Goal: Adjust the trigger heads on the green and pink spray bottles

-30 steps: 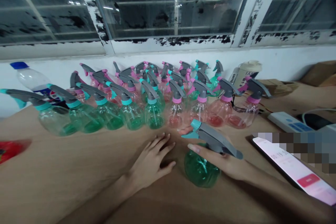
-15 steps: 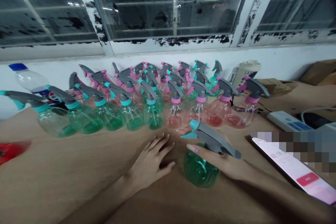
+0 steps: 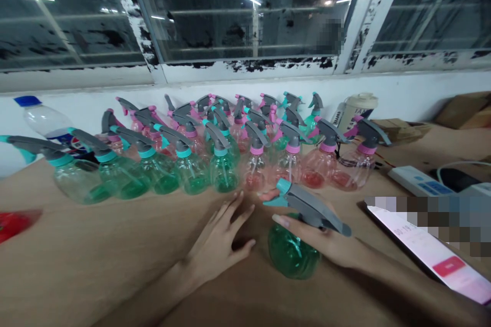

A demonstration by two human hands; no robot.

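Observation:
My right hand [image 3: 326,240] is wrapped round the neck of a green spray bottle [image 3: 291,253] with a grey trigger head and teal nozzle [image 3: 307,207], which stands on the brown table [image 3: 95,265]. My left hand [image 3: 218,242] lies flat on the table just left of that bottle, fingers spread, holding nothing. Behind both hands stand several green spray bottles [image 3: 164,168] on the left and pink ones [image 3: 318,163] on the right, in rows up to the wall.
A phone with a lit screen [image 3: 433,255] lies at the right. A white power strip [image 3: 422,181], a clear water bottle with a blue cap [image 3: 42,117], a cream lidded cup [image 3: 355,107], cardboard boxes [image 3: 460,110] and a red item [image 3: 11,222] ring the table.
Both hands and the held bottle stay nearly as they were; the view has tilted slightly, so everything sits a little lower in the picture.

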